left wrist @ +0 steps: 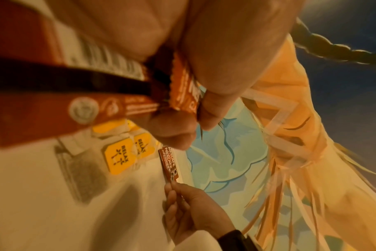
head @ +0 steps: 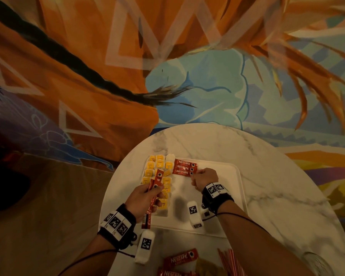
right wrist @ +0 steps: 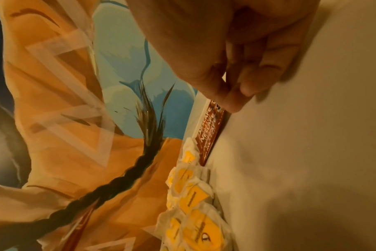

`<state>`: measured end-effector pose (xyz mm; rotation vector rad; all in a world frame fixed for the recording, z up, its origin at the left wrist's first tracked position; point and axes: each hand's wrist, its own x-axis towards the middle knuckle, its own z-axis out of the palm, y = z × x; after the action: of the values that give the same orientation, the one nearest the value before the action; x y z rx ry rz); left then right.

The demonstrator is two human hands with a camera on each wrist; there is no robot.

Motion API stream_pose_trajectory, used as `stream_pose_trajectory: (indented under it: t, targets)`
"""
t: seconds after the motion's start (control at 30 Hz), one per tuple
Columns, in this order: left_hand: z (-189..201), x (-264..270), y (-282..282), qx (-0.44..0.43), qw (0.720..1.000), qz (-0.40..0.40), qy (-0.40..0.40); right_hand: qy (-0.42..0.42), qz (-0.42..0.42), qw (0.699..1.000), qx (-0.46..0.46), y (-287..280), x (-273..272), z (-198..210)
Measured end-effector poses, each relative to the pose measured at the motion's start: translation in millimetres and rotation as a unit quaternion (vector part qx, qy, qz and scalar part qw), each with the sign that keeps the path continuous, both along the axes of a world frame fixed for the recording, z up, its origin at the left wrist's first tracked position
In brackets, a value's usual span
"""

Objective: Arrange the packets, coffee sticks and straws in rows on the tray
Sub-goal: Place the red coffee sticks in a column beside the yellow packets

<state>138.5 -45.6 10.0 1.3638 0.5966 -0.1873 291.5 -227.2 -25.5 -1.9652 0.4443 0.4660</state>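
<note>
Coffee sticks (head: 185, 167), three of them, lie side by side at the tray's twelve o'clock edge, and the right hand (head: 204, 179) pinches the end of the nearest one between thumb and fingertips (right wrist: 232, 101), its other fingers curled in. The left hand (head: 145, 198), at about eight o'clock, grips a bundle of sticks (head: 154, 188) that fans up past its fingers and hangs down below the palm, covering part of the yellow packets (head: 157, 166). Those packets sit in overlapping rows along the tray's ten o'clock side, just beside the laid sticks. The white tray (head: 234, 196) rests on a round marble table (head: 267, 176). Loose sticks (head: 180, 259) lie on the table at six o'clock, off the tray, with red-striped straws (head: 230, 261) just to their right. White tagged blocks hang from both wrist straps, one (head: 194, 214) over the tray's near part. Behind the table spreads an orange and blue mural (head: 167, 66).
</note>
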Motion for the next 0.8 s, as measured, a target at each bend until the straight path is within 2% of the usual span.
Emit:
stream_pose_trajectory:
  t: [0.23, 0.43, 0.53, 0.67, 0.8]
  targets:
    - [-1.2, -0.7, -1.3, -0.003, 1.0, 0.002, 0.009, -0.011, 0.019, 1.0, -0.022, -3.2, 1.1, -0.3]
    - [2.8, -1.3, -6.8, -0.054, 0.998, 0.009, 0.016, -0.046, 0.046, 0.998, 0.025, -5.1, -7.2, 9.9]
    - [3.3, -1.9, -9.5, -0.073, 0.997, 0.002, 0.018, -0.086, 0.123, 0.986, 0.072, -4.6, -25.0, 22.9]
    - [6.5, -3.5, -14.9, -0.072, 0.997, -0.039, 0.015, -0.094, 0.278, 0.95, 0.107, -4.7, -51.9, 42.0]
    - [9.3, -5.2, -19.4, -0.029, 0.994, -0.108, 0.012, -0.117, 0.342, 0.922, 0.141, -5.6, -61.4, 48.2]
